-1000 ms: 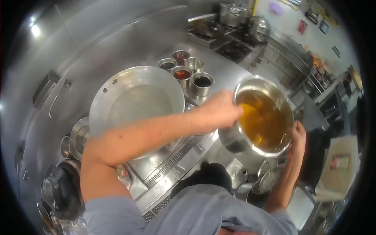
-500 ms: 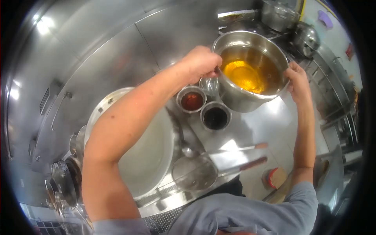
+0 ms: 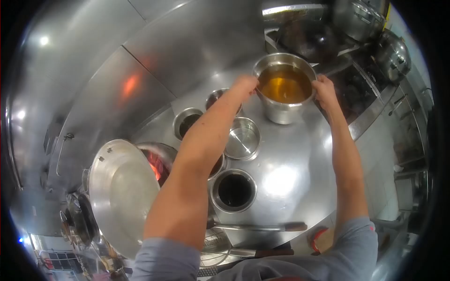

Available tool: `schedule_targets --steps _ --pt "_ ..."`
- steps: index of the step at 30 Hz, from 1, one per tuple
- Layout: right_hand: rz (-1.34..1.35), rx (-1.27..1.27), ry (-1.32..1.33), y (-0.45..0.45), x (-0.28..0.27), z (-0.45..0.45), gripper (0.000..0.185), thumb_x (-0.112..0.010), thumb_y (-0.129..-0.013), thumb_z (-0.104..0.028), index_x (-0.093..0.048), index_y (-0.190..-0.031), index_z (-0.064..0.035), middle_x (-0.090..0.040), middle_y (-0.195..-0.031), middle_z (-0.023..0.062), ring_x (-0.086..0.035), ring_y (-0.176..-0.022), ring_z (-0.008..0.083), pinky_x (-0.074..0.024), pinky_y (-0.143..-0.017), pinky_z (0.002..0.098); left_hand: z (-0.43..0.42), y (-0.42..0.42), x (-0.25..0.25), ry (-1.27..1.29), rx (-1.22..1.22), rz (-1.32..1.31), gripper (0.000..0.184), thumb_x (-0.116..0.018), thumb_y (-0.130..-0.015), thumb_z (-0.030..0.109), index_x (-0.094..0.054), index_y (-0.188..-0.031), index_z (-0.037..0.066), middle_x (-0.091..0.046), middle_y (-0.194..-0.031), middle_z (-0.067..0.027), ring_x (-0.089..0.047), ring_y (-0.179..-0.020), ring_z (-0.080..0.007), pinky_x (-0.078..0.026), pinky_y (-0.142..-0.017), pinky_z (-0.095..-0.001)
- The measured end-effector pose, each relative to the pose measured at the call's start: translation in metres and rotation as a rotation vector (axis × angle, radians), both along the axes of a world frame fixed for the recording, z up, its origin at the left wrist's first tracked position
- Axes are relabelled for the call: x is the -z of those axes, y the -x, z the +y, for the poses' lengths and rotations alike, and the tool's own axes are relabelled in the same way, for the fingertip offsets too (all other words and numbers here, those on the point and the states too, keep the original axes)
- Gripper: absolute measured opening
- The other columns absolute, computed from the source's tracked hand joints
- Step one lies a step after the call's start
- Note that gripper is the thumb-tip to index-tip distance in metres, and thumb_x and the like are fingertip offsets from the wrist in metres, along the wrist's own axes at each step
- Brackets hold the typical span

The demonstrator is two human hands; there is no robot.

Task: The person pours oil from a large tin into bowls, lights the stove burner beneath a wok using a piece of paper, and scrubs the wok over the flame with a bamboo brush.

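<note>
A steel pot (image 3: 281,111) with clear amber liquid (image 3: 286,89), which looks like oil, is gripped at both sides of its rim. My left hand (image 3: 245,87) is closed on the left side, and my right hand (image 3: 325,91) on the right side. The pot stands upright at the back of the steel counter; whether its base touches the counter I cannot tell. Below my left forearm is a steel container (image 3: 243,138) with its bottom showing. Nearer me sits a container of dark liquid (image 3: 234,190). My left arm partly hides other containers.
At the left, a wide pale metal pan (image 3: 124,196) leans beside a burner with orange flame (image 3: 156,166). Long-handled utensils (image 3: 262,227) lie along the front edge. Behind on the right are a dark wok (image 3: 307,40) and large lidded pots (image 3: 360,19).
Both hands have carried the pot away from me, lower toward the counter's back. The view has shifted, and more containers and the flame now show. The pan at left now appears tilted.
</note>
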State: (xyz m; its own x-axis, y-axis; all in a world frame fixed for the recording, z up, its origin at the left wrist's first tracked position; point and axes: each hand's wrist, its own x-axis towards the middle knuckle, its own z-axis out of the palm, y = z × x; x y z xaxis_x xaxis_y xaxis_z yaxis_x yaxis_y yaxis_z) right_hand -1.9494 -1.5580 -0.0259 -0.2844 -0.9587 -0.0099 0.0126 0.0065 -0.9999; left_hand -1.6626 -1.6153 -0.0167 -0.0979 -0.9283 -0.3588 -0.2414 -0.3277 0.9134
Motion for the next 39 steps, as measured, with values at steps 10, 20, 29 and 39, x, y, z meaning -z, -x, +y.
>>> schedule_targets --steps 10,20,29,39 --pt "-0.088 -0.148 -0.011 -0.039 0.032 -0.118 0.015 -0.062 -0.074 -0.006 -0.048 -0.069 -0.0105 -0.043 -0.056 -0.0026 -0.036 -0.040 0.0065 -0.0237 -0.038 0.0244 0.097 -0.079 -0.164 0.935 0.498 -0.712 0.042 -0.058 -0.084 0.006 -0.051 -0.125 0.010 -0.060 -0.110 -0.0153 -0.065 -0.082 -0.0246 -0.052 -0.064 -0.0342" --pt "-0.021 -0.329 0.002 -0.130 0.040 -0.206 0.017 -0.062 -0.073 -0.010 -0.046 -0.067 -0.0124 -0.040 -0.058 -0.0040 -0.032 -0.043 0.0054 -0.0233 -0.037 0.0228 0.297 -0.123 -0.249 0.914 0.650 -0.997 0.042 -0.061 -0.070 -0.009 -0.061 -0.107 0.011 -0.063 -0.095 -0.0091 -0.056 -0.055 -0.0181 -0.045 -0.048 -0.0272" --pt "0.052 -0.406 -0.036 -0.182 0.029 -0.215 0.017 -0.060 -0.075 -0.011 -0.044 -0.068 -0.0126 -0.040 -0.059 -0.0036 -0.031 -0.040 0.0054 -0.0232 -0.034 0.0225 0.333 -0.140 -0.249 0.849 0.383 -0.920 0.042 -0.059 -0.068 -0.010 -0.059 -0.108 0.003 -0.066 -0.077 -0.0038 -0.051 -0.044 -0.0154 -0.042 -0.041 -0.0261" --pt "-0.035 -0.469 -0.003 -0.220 0.052 -0.230 0.015 -0.060 -0.074 -0.011 -0.046 -0.068 -0.0118 -0.042 -0.059 -0.0033 -0.032 -0.041 0.0063 -0.0235 -0.036 0.0243 0.339 -0.131 -0.242 0.863 0.220 -0.833 0.028 -0.064 -0.075 -0.003 -0.061 -0.102 0.005 -0.059 -0.064 -0.0033 -0.053 -0.044 -0.0144 -0.044 -0.042 -0.0259"
